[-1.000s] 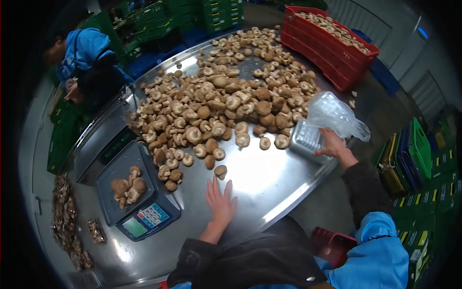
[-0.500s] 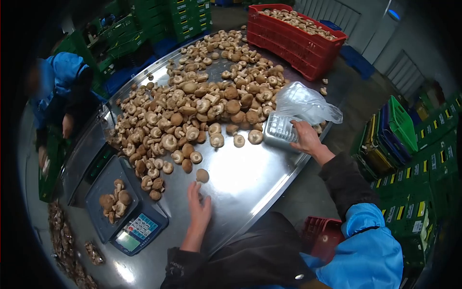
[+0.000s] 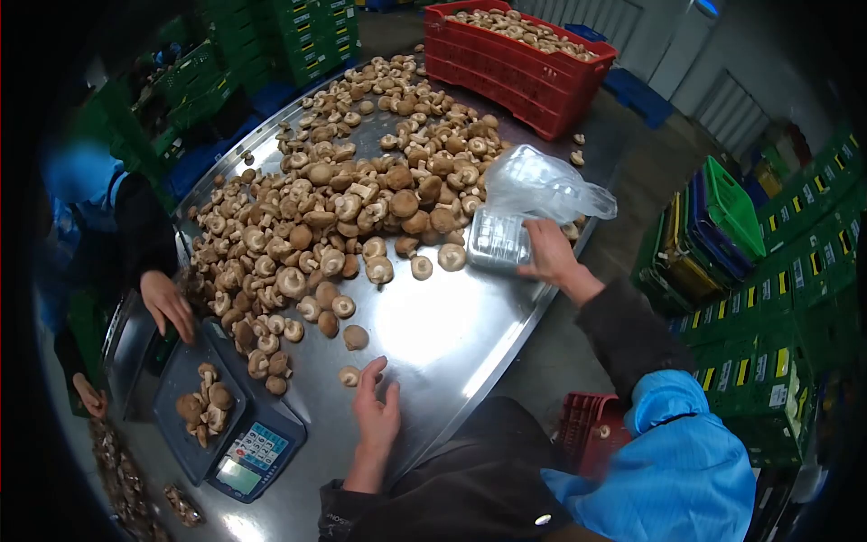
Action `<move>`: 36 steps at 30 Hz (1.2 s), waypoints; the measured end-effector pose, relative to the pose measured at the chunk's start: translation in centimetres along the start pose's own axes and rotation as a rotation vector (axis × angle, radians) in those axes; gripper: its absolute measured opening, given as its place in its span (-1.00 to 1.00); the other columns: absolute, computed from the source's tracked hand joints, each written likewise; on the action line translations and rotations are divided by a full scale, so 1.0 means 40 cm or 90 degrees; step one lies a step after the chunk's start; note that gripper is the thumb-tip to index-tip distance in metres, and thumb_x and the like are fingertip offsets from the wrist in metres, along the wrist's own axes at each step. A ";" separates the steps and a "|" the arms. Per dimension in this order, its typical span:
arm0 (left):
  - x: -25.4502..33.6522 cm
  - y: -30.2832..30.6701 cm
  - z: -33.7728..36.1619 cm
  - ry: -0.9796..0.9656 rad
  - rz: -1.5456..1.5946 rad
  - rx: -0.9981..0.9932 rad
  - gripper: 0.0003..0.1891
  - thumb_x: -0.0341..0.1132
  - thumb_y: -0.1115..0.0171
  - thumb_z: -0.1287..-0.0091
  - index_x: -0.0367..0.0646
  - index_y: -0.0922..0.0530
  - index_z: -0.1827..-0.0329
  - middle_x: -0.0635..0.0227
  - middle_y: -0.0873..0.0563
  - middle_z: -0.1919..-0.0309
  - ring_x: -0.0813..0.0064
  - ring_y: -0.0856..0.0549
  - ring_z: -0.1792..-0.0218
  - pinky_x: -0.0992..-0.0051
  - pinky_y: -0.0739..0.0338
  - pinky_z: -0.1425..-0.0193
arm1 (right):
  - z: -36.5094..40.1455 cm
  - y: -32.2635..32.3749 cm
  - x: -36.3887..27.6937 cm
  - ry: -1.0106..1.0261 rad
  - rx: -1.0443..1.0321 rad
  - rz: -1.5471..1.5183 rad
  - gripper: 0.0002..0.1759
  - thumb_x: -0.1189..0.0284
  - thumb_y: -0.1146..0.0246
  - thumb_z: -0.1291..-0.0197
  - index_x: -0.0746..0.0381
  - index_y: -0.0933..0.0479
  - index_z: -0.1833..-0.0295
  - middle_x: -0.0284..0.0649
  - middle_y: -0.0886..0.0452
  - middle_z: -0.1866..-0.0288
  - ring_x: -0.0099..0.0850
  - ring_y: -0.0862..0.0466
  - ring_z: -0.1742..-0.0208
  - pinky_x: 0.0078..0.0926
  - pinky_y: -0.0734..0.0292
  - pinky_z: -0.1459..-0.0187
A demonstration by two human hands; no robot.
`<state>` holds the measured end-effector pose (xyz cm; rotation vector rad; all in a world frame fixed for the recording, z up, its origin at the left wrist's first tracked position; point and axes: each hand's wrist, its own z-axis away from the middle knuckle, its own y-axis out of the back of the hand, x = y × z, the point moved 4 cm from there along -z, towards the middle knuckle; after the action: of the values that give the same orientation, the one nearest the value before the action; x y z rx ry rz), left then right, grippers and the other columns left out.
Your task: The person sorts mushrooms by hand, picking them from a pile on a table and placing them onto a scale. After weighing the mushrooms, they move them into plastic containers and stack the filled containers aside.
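My left hand (image 3: 375,411) is open above the metal table, fingers apart. Just left of its fingertips lies a pale shiitake mushroom (image 3: 349,376), with a brown-capped mushroom (image 3: 355,337) a little farther off. My right hand (image 3: 553,255) has its fingers and thumb on the right edge of a stack of clear plastic trays (image 3: 498,239). A crumpled clear plastic bag (image 3: 551,185) covers the back of that stack. A large heap of shiitake mushrooms (image 3: 334,199) spreads across the table, left of and behind the trays.
A digital scale (image 3: 257,452) holds several mushrooms (image 3: 206,405). A co-worker's hand (image 3: 167,303) is above its far edge. A red crate (image 3: 515,77) of mushrooms stands at the back. Green crates (image 3: 768,361) are stacked right; the table edge (image 3: 519,339) runs beside me.
The view has shifted slightly. A mushroom now shows beside my left fingertips. My right thumb has come into view at the tray edge. The co-worker's hand has reached toward the scale.
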<state>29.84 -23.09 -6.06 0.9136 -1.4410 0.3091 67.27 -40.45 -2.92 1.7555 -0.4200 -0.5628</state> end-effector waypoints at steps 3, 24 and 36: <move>0.004 0.029 -0.001 0.010 0.007 -0.013 -0.53 -0.52 -0.23 -0.20 -0.23 -0.47 -0.22 0.11 -0.61 -0.10 0.24 -0.61 -0.11 0.34 -0.51 -0.17 | 0.044 0.047 -0.107 0.146 0.135 -0.049 -0.38 0.26 -0.45 0.06 0.26 -0.47 -0.13 0.01 -0.59 0.03 -0.06 -0.59 0.00 -0.19 -0.51 -0.02; -0.264 0.140 0.142 0.704 0.519 0.059 -0.83 -0.35 -0.04 -0.45 -0.26 -0.42 0.02 0.05 -0.73 0.29 0.48 -0.56 0.72 0.56 -0.41 0.74 | 0.223 -0.344 -0.625 -0.321 -0.601 -0.709 -0.52 0.50 -0.05 -0.30 0.31 -0.29 -0.34 -0.13 -0.67 0.38 -0.45 -0.61 0.59 -0.49 -0.51 0.59; -0.432 0.191 -0.499 0.450 0.380 0.239 -0.82 -0.53 0.23 -0.45 -0.26 -0.37 0.02 0.20 -0.52 0.61 0.45 -0.46 0.81 0.53 -0.17 0.86 | -0.336 -0.527 -0.668 -0.230 0.034 -0.519 -0.75 0.54 -0.01 -0.27 0.42 -0.51 0.04 0.17 -0.63 0.27 0.13 -0.62 0.17 -0.09 -0.48 0.09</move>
<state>36.04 1.37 -16.97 0.5450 -0.9629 1.2487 52.87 -9.74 -16.58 1.8441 0.0650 -1.4673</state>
